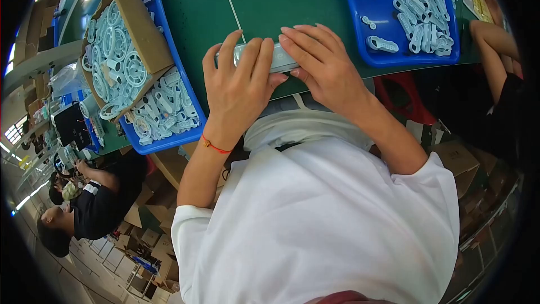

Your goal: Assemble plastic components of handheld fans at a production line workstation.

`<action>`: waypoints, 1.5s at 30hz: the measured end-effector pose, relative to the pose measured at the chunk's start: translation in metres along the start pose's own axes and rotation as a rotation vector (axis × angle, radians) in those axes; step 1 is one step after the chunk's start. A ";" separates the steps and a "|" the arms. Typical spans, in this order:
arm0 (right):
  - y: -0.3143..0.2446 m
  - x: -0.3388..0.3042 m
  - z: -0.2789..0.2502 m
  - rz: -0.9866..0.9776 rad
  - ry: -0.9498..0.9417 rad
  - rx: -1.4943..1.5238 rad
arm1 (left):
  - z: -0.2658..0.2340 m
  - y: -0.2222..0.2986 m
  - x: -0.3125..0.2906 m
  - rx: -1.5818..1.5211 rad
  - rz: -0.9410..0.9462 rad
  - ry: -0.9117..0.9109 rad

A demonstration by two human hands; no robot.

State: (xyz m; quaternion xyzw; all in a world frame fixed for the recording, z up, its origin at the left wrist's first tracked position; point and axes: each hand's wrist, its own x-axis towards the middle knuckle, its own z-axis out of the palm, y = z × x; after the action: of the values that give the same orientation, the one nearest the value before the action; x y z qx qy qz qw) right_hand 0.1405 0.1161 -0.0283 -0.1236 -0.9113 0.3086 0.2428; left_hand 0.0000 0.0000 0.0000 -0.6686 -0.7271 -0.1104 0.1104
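Observation:
Both my hands are closed around one pale, elongated plastic housing (283,59) over the near edge of the green table. My left hand (239,76) has its fingers curled over the left part, thumb underneath. On the right end, my right hand (329,70) presses with its fingertips on top and its thumb at the near side. Much of the housing's left part is hidden under my fingers. Similar pale elongated parts (417,8) lie in the blue tray to the right, one of them (382,44) apart from the heap.
A blue tray (194,93) at left holds pale parts and a tilted cardboard box (140,34) full of round and long pieces. The other blue tray (360,28) stands right on the green table (270,0). Co-workers sit left (93,202) and right (500,67).

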 end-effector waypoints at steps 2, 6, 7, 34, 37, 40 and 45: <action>-0.004 -0.004 -0.003 -0.019 0.001 -0.001 | -0.003 0.003 -0.002 0.006 0.029 0.021; 0.009 0.000 0.011 -0.074 0.106 0.023 | 0.010 -0.005 0.002 0.032 0.059 0.091; 0.009 0.000 0.012 -0.091 0.127 0.013 | 0.011 -0.004 0.002 0.033 0.074 0.117; -0.011 0.020 -0.008 0.299 0.006 0.168 | 0.026 0.034 -0.017 -1.059 -0.788 0.769; -0.023 0.026 -0.012 0.338 0.088 0.205 | 0.022 0.039 -0.013 -1.707 -0.792 0.296; -0.011 0.016 0.004 0.195 0.102 0.170 | 0.029 0.033 0.007 -1.671 -0.704 0.307; -0.006 0.006 0.015 0.260 0.051 0.245 | 0.033 0.015 -0.003 -1.542 -0.604 0.065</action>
State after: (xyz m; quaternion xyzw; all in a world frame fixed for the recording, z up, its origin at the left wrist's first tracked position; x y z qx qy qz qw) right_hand 0.1274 0.1061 -0.0329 -0.2180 -0.8368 0.4427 0.2373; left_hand 0.0152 0.0083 -0.0326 -0.3292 -0.5920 -0.6223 -0.3923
